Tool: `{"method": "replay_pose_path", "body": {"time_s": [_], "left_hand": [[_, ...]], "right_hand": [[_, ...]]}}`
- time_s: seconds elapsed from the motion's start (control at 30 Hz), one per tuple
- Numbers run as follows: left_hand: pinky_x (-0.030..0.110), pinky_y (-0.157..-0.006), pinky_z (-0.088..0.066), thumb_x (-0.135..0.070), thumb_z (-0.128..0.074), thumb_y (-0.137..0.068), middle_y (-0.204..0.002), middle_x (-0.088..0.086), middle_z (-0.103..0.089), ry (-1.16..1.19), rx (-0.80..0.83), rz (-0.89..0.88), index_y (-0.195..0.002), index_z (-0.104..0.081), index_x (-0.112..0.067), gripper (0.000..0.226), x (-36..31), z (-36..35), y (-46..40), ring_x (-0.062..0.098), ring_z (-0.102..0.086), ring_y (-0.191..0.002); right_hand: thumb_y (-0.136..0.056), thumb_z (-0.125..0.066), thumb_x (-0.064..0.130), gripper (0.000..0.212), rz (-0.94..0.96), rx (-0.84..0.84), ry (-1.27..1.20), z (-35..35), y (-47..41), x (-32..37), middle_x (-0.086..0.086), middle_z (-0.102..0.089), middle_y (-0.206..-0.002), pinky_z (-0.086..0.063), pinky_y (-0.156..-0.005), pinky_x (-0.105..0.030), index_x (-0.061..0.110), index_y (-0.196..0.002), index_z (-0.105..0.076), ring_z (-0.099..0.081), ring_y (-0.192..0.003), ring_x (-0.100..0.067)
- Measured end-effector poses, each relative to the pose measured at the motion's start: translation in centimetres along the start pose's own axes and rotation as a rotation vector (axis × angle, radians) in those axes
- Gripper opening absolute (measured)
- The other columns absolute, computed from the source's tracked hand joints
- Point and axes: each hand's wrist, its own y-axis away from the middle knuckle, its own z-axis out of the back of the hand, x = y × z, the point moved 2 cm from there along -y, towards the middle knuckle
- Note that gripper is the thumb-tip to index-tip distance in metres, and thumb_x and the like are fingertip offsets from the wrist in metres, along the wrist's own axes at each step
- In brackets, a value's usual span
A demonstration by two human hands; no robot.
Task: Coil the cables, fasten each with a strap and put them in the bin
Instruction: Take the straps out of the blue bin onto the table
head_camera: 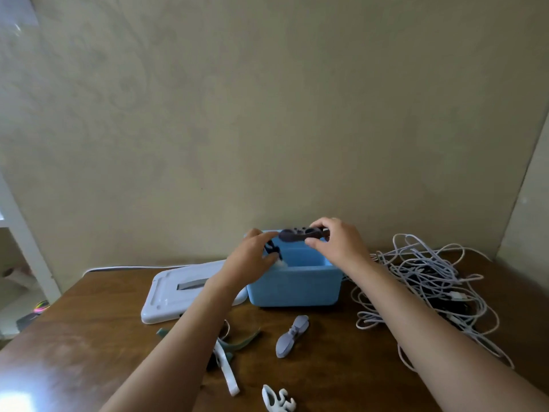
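Wooden table point(89, 337): bears everything below my hands.

Tangle of white cables point(427, 281): just right of my right forearm, uncoiled, a dark cable mixed in. Most of the task, I judge, lies here.

White lid point(166, 295): under my left forearm, beside the bin.

Blue bin point(294, 285): directly beneath both hands, open.

Right hand point(335, 239): fingers and thumb pinch a dark strap point(300, 234) over the bin's far rim.

Left hand point(252, 254): fingers curled on a small dark cable bundle point(273, 251) at the bin's left edge; a white end shows below it.

Step in hand, as I read it: fastening the bundle before dropping it in. Next calls for wrapping the strap round the coil.

Spare straps, near my elbows: grey point(291, 337), green point(240, 343), white point(227, 373), white point(277, 401). Nothing blocks the bin.
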Motion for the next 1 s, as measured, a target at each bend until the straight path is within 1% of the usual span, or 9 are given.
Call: {"method": "replay_pose_path", "body": {"time_s": [0.07, 0.17, 0.3, 0.4, 0.5, 0.63, 0.73, 0.83, 1.0], "left_hand": [[0.032, -0.101, -0.046, -0.031, -0.064, -0.097, -0.137, 0.001, -0.049, -0.046, 0.031, -0.008, -0.141, -0.057, -0.025, 0.045, 0.3, -0.6, 0.3, 0.021, -0.053, -0.122], [0.033, -0.097, -0.048, -0.032, -0.063, -0.097, -0.130, -0.003, -0.054, -0.001, -0.049, -0.044, -0.131, -0.064, -0.029, 0.034, 0.1, -0.6, 2.3, 0.016, -0.055, -0.114], [0.029, -0.092, -0.047, -0.030, -0.067, -0.094, -0.120, -0.010, -0.054, 0.017, -0.100, -0.118, -0.122, -0.067, -0.033, 0.028, -0.4, 0.1, 6.6, 0.009, -0.051, -0.109], [0.013, -0.085, -0.044, -0.031, -0.068, -0.095, -0.112, -0.020, -0.052, 0.023, 0.075, -0.130, -0.121, -0.069, -0.035, 0.026, -0.6, 0.3, 10.0, 0.001, -0.051, -0.104], [0.015, -0.089, -0.049, -0.036, -0.068, -0.093, -0.113, -0.027, -0.055, 0.056, 0.269, -0.195, -0.120, -0.069, -0.038, 0.027, 0.1, -1.0, 13.5, -0.004, -0.057, -0.104], [0.014, -0.083, -0.040, -0.040, -0.067, -0.094, -0.100, -0.022, -0.050, 0.004, 0.375, -0.164, -0.126, -0.066, -0.036, 0.032, 0.8, -3.2, 16.5, -0.005, -0.046, -0.093], [0.019, -0.089, -0.045, -0.049, -0.064, -0.094, -0.111, -0.019, -0.052, -0.025, 0.385, -0.123, -0.136, -0.057, -0.044, 0.043, 1.1, -4.2, 18.0, 0.000, -0.046, -0.103], [0.025, -0.095, -0.046, -0.050, -0.062, -0.094, -0.118, -0.016, -0.051, -0.027, 0.386, -0.108, -0.140, -0.052, -0.047, 0.047, 1.3, -4.6, 19.0, 0.005, -0.044, -0.111], [0.028, -0.098, -0.046, -0.050, -0.067, -0.090, -0.134, -0.017, -0.050, -0.034, 0.385, -0.154, -0.141, -0.051, -0.048, 0.054, 0.9, -4.9, 19.8, 0.005, -0.041, -0.117]], "right_hand": [[-0.091, -0.073, 0.025, 0.034, -0.006, 0.085, 0.052, -1.2, -0.3, -0.7, -0.002, -0.066, -0.123, -0.049, -0.088, -0.031, 0.021, -0.125, -0.068, -0.063, -0.110, -0.021], [-0.095, -0.067, 0.024, 0.034, 0.027, 0.122, 0.089, -2.1, 0.6, -1.3, 0.003, -0.062, -0.132, -0.047, -0.097, -0.032, 0.024, -0.129, -0.066, -0.058, -0.123, -0.018], [-0.098, -0.064, 0.022, 0.029, 0.167, 0.127, 0.041, -1.9, 3.7, -0.6, 0.010, -0.061, -0.133, -0.036, -0.099, -0.019, 0.026, -0.126, -0.067, -0.053, -0.125, -0.009], [-0.095, -0.067, 0.019, 0.028, 0.305, 0.051, 0.045, -1.5, 6.9, 0.1, 0.012, -0.063, -0.125, -0.038, -0.102, -0.021, 0.026, -0.123, -0.070, -0.052, -0.121, -0.007], [-0.094, -0.070, 0.021, 0.030, 0.393, 0.096, 0.081, -2.4, 10.0, 0.1, 0.014, -0.063, -0.121, -0.043, -0.102, -0.023, 0.029, -0.122, -0.069, -0.052, -0.119, -0.006], [-0.098, -0.064, 0.029, 0.042, 0.288, 0.353, 0.111, -4.7, 12.5, -0.7, 0.018, -0.054, -0.138, -0.041, -0.111, -0.030, 0.035, -0.139, -0.058, -0.046, -0.130, -0.005], [-0.100, -0.062, 0.024, 0.056, 0.199, 0.484, 0.165, -6.1, 14.0, -1.1, 0.017, -0.043, -0.152, -0.032, -0.118, -0.028, 0.036, -0.152, -0.045, -0.038, -0.141, -0.007], [-0.101, -0.060, 0.021, 0.061, 0.173, 0.483, 0.186, -6.9, 15.2, -1.2, 0.016, -0.037, -0.158, -0.028, -0.121, -0.029, 0.036, -0.156, -0.038, -0.032, -0.145, -0.008], [-0.100, -0.062, 0.026, 0.054, 0.132, 0.433, 0.246, -6.5, 15.6, -0.7, 0.012, -0.043, -0.140, -0.039, -0.112, -0.033, 0.039, -0.150, -0.045, -0.040, -0.131, -0.011]]}}
